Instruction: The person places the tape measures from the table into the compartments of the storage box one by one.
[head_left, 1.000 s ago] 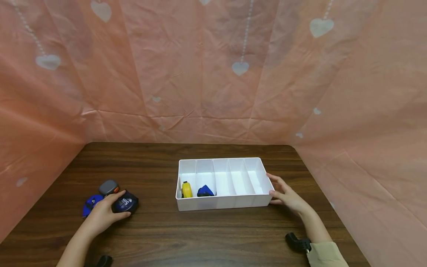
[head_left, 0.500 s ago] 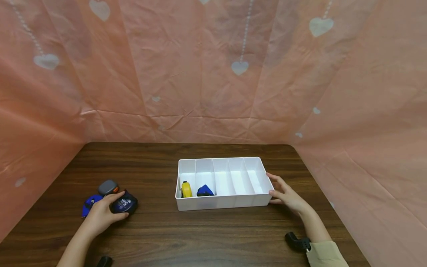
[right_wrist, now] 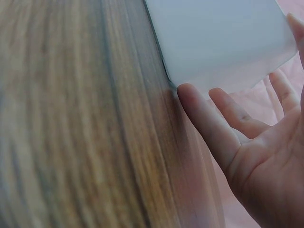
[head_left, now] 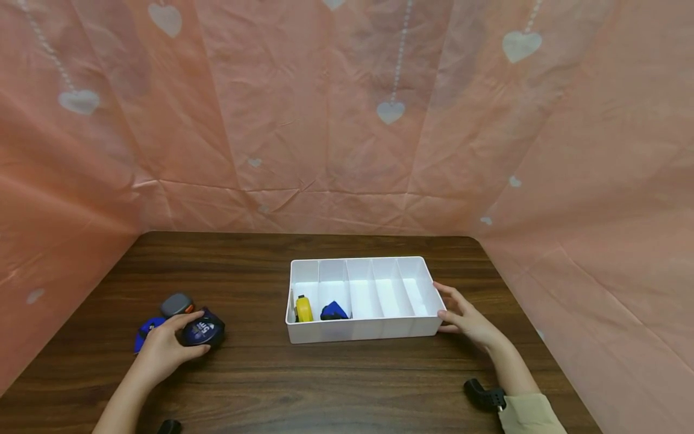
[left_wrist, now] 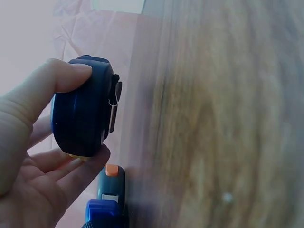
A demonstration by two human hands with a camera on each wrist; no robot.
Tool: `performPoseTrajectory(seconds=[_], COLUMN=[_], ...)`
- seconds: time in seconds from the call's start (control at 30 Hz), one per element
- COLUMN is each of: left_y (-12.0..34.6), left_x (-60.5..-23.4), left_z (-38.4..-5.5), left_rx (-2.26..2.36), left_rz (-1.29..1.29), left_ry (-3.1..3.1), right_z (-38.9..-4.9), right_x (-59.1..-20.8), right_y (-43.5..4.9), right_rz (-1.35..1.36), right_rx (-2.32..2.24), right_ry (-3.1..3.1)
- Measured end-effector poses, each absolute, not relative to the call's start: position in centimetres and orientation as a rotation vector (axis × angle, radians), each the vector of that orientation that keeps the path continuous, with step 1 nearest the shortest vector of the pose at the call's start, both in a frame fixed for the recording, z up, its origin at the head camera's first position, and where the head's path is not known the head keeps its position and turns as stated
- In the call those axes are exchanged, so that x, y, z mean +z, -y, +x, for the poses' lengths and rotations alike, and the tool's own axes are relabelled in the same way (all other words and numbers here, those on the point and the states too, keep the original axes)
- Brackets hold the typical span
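My left hand (head_left: 165, 349) pinches a dark navy tape measure (head_left: 205, 330) marked 5m between thumb and fingers. In the left wrist view its metal belt clip (left_wrist: 115, 107) faces the table. Just beyond that hand lie a grey tape measure (head_left: 176, 305) with an orange button and a blue tape measure (head_left: 145, 333), the latter partly covered by the hand. My right hand (head_left: 470, 325) touches the right end of a white divided box (head_left: 368, 328), fingers spread and fairly straight along it. The box's leftmost compartment holds a yellow tape measure (head_left: 303, 308); a blue tape measure (head_left: 334, 311) sits in the adjoining one.
A dark wooden table (head_left: 303, 386) carries everything. Pink curtains (head_left: 325, 120) with white hearts enclose its back and sides. Black wrist mounts show at the right forearm (head_left: 512, 371) and low at the left.
The navy tape measure has tilted slightly in my left hand, which stays in nearly the same spot. My right hand and the box have not visibly moved.
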State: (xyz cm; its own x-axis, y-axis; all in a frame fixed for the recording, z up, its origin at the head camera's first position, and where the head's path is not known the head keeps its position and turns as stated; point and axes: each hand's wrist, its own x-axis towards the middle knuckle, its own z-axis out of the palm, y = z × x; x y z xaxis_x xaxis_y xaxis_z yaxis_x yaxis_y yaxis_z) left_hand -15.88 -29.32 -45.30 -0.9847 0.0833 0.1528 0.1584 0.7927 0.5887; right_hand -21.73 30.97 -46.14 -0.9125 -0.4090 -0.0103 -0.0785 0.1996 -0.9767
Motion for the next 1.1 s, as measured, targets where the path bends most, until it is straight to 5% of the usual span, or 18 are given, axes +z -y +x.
performPoseTrajectory(seconds=[1.1], left_y=[25.3], left_x=[-43.0], left_z=[-16.2], left_rx=[-0.987], left_rz=[-0.289], left_ry=[2.592], right_z=[-21.9], right_x=[-46.2], right_y=[-31.0], right_rz=[-0.449], right_rx=[-1.769], right_ry=[-2.209])
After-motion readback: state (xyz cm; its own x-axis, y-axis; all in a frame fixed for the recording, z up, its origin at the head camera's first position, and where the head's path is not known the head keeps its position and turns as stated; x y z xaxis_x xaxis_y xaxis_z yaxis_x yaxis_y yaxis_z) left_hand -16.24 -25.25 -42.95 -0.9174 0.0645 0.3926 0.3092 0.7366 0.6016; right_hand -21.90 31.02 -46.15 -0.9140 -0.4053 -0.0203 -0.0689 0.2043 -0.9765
